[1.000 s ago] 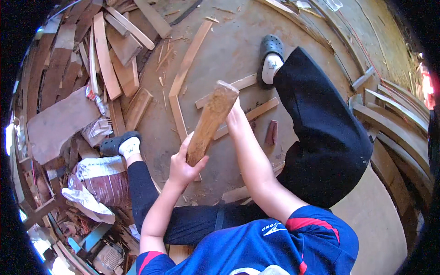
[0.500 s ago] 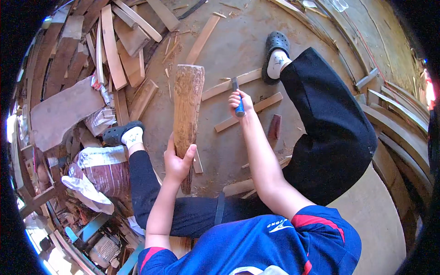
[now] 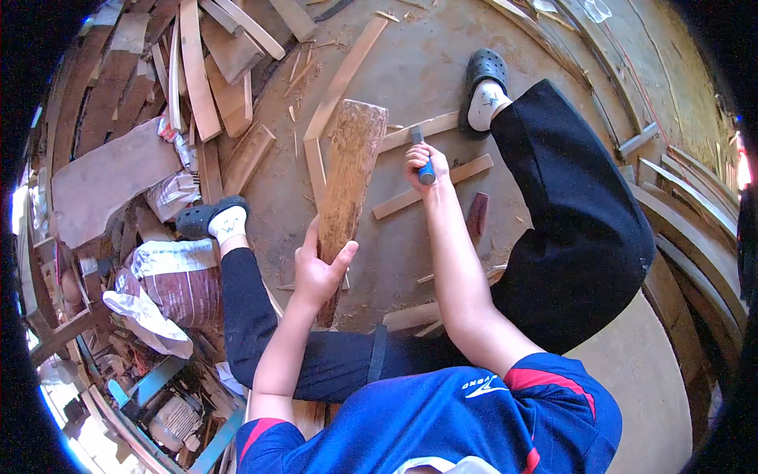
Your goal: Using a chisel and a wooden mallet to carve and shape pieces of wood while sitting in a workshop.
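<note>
My left hand [image 3: 320, 276] is closed round the lower part of a long, rough wooden block [image 3: 351, 166]. The block stands up from the fist, its broad end far from me and leaning right, its narrow end below the hand. To its right my right hand [image 3: 426, 162] grips a chisel [image 3: 426, 174] by the blue handle, the flat metal blade pointing away from me. A gap separates block and chisel. Beyond and below the right hand lie two wooden strips, one [image 3: 434, 126] by my right shoe and another [image 3: 434, 186] nearer me.
Planks and offcuts [image 3: 201, 79] pile up at the far left. A filled sack [image 3: 178, 272] lies beside my left leg, with a motor [image 3: 175, 423] nearer me. A reddish-brown wood piece [image 3: 478, 213] rests by my right leg. Curved boards [image 3: 695, 237] line the right side.
The wooden block has swung to the right at its far end, its top tilting over. My right hand with the chisel has shifted slightly right and away from me.
</note>
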The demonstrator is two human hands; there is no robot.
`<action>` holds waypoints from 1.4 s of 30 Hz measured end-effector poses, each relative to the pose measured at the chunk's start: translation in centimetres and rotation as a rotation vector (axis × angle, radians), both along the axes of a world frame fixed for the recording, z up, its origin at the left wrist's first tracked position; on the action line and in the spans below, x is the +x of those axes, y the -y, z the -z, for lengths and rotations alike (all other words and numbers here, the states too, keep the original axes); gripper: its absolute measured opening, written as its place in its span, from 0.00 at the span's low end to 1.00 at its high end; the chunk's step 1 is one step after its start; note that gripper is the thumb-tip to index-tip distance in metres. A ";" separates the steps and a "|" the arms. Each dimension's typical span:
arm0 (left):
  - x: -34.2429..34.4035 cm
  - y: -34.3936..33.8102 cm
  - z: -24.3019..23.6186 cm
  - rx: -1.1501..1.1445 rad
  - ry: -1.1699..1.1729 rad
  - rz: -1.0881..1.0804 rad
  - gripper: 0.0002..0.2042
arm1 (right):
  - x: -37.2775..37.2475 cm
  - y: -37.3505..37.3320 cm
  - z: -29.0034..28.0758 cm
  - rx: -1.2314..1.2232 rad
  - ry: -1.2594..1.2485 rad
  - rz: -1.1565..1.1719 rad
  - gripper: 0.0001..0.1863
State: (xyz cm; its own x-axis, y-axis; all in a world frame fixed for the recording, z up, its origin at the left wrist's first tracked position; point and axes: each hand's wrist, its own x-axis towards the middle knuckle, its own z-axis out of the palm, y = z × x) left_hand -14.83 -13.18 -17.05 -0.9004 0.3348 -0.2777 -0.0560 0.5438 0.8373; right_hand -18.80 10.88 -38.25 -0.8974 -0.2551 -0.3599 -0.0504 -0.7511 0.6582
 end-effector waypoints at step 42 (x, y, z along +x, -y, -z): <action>-2.2 -1.4 5.1 -0.166 -0.506 0.461 0.42 | -3.4 -0.9 -2.6 0.247 0.123 0.029 0.12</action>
State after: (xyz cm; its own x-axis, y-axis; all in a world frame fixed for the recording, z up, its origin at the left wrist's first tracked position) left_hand -17.06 -11.82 -22.17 -0.7090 0.7028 0.0578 0.5856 0.5411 0.6036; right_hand -22.25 11.75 -35.62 -0.8488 -0.1209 -0.5147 -0.1426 -0.8851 0.4431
